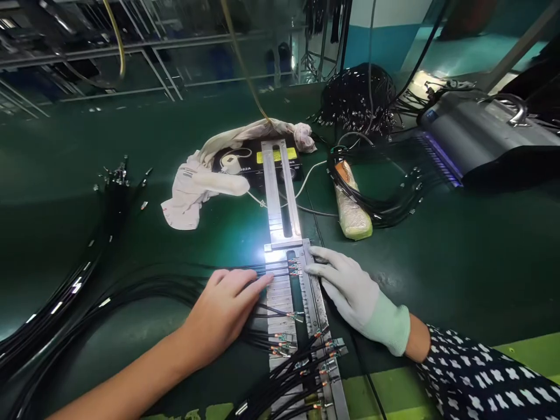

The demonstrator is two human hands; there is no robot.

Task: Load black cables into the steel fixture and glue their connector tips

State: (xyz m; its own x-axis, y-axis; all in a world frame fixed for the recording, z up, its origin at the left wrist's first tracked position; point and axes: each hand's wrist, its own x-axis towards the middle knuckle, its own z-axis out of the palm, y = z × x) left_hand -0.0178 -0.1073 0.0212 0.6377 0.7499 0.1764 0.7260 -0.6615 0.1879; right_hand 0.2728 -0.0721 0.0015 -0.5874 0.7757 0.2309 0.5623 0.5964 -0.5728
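Note:
My bare left hand (230, 309) is at the left side of a slotted metal fixture (280, 294). Its fingers are closed on thin black cables (280, 268) that lie across the fixture's grooves, their stripped ends and small metal connectors pointing right. My right hand (354, 289), in a white and pale green glove, rests with stretched fingers against the fixture's right rail. Nearer to me, more black cables (280, 379) with metal connectors and orange wire tips lie over the fixture's lower part. A bright light glows at the fixture's middle, left of the crossbar.
A black box (251, 173) with a white cloth (188, 192) over it stands behind. Cable bundles lie at left (79, 277) and back right (359, 99). A wrapped packet (353, 210) sits beside coiled cables. A grey machine (485, 131) with a purple glow is at right.

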